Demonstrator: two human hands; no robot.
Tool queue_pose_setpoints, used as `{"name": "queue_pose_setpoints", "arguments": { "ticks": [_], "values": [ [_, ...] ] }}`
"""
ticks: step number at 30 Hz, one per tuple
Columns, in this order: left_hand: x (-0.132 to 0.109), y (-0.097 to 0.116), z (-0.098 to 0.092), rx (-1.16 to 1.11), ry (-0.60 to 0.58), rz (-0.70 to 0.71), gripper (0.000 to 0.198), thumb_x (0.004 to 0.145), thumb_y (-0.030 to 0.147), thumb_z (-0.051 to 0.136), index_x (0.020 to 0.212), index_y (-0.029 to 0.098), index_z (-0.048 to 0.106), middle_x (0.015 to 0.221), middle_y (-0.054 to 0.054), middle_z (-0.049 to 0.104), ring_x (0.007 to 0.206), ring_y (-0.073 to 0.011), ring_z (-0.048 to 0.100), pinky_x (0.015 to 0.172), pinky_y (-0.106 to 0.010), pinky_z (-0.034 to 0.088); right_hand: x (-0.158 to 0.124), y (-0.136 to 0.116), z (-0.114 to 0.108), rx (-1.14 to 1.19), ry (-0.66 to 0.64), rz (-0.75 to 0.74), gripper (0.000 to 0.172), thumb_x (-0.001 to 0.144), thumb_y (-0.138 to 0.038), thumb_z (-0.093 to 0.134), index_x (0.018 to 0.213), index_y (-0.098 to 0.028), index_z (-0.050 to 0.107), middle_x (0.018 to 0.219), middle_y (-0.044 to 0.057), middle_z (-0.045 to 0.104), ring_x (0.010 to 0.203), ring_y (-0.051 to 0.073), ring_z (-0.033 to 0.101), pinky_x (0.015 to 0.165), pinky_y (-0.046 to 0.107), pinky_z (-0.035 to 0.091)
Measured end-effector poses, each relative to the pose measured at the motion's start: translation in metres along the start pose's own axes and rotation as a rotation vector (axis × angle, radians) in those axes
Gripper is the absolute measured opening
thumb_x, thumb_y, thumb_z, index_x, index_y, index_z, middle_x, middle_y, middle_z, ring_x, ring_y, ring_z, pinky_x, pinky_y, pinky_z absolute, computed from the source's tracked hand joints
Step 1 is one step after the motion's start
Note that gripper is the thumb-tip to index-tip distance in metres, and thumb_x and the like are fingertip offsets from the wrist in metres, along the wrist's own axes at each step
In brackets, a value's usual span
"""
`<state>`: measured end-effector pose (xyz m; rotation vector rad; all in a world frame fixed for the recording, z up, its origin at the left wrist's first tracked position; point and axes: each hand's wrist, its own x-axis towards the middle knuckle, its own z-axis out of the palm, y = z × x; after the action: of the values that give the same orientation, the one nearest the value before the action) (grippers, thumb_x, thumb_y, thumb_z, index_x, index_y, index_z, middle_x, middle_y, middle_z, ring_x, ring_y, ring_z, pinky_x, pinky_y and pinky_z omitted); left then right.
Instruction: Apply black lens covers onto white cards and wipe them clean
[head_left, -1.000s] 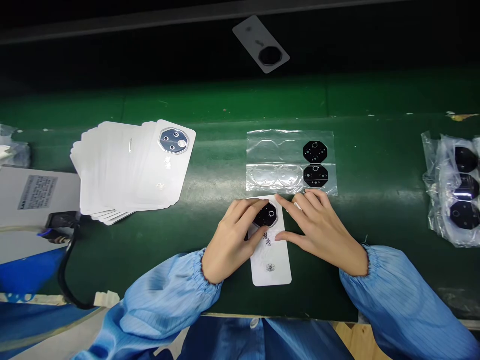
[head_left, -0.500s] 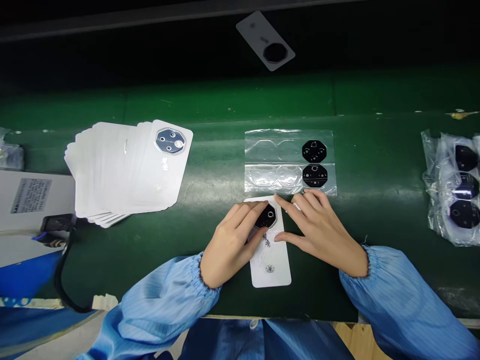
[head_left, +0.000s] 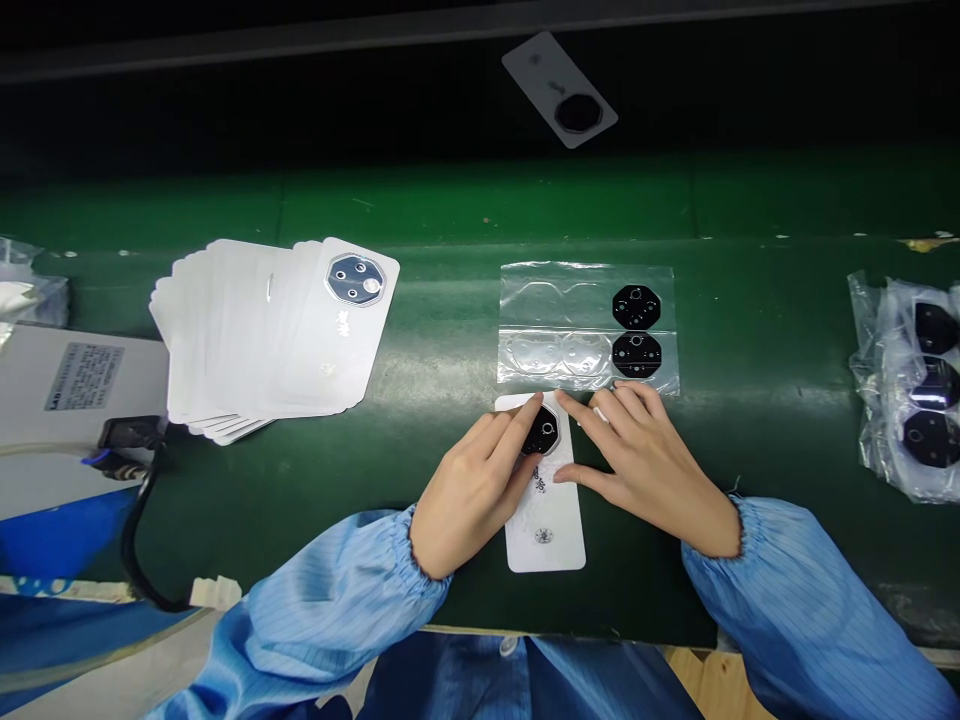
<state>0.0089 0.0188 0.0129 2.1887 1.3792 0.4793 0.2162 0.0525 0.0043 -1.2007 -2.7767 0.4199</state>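
Note:
A white rectangular panel (head_left: 551, 515) lies flat on the green table in front of me, with a black octagonal piece (head_left: 545, 430) near its top end. My left hand (head_left: 480, 475) rests over the panel's left side, thumb and index finger apart and touching around the black piece, covering part of it. Along the panel's right edge is my right hand (head_left: 637, 460), fingers spread, index fingertip at the top and thumb lower down. Just beyond lies a clear plastic sheet (head_left: 555, 310) bearing two black octagonal pieces (head_left: 637, 355) on its right side.
Fanned white panels (head_left: 247, 340) lie to the left, near a labelled white box (head_left: 45, 400) and a black cable (head_left: 135, 540). Plastic-wrapped black pieces (head_left: 930, 440) are at the far right. Another white panel (head_left: 551, 80) lies at the back.
The whole view has shifted slightly, so most things appear a little further right. My left index finger looks straighter over the black piece; my right hand is nearly unchanged.

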Motion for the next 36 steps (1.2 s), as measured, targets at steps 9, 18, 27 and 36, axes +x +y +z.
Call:
{"name": "queue_pose_setpoints", "arguments": {
  "ticks": [9,18,27,36],
  "values": [
    [-0.007,-0.019,0.001,-0.133,-0.048,0.057,0.067,0.089,0.029,0.056,0.145,0.014,0.022,0.139,-0.013,0.041,0.126,-0.0225,0.040,0.106,-0.037,0.037,-0.002,-0.011,0.010,0.149,0.144,-0.138,0.048,0.088,-0.043,0.052,0.127,-0.015,0.053,0.088,0.007,0.053,0.085,0.021,0.046,0.089,0.045,0.037],
    [-0.013,-0.026,0.003,-0.082,0.037,0.065,0.068,0.086,0.042,0.058,0.141,0.014,0.028,0.132,-0.014,0.047,0.125,-0.0241,0.042,0.104,-0.041,0.039,0.004,-0.035,0.015,-0.062,0.101,-0.164,0.037,0.090,-0.014,0.044,0.126,-0.010,0.053,0.085,0.008,0.055,0.082,0.021,0.048,0.080,0.041,0.037],
    [-0.015,-0.022,0.005,-0.058,0.019,0.029,0.070,0.084,0.040,0.061,0.142,0.018,0.027,0.130,-0.014,0.047,0.119,-0.0264,0.046,0.097,-0.041,0.044,0.006,-0.027,0.017,0.273,0.217,0.152,0.036,0.094,-0.026,0.043,0.128,-0.016,0.048,0.085,0.005,0.056,0.081,0.018,0.051,0.083,0.036,0.037],
    [-0.016,-0.019,0.005,-0.231,-0.002,0.046,0.086,0.071,0.049,0.072,0.142,0.024,0.031,0.129,-0.014,0.046,0.121,-0.0326,0.042,0.099,-0.055,0.038,0.004,-0.030,0.010,0.333,0.202,0.211,0.041,0.088,-0.038,0.053,0.125,-0.021,0.050,0.102,0.008,0.059,0.097,0.023,0.053,0.088,0.041,0.036]
  ]
}}
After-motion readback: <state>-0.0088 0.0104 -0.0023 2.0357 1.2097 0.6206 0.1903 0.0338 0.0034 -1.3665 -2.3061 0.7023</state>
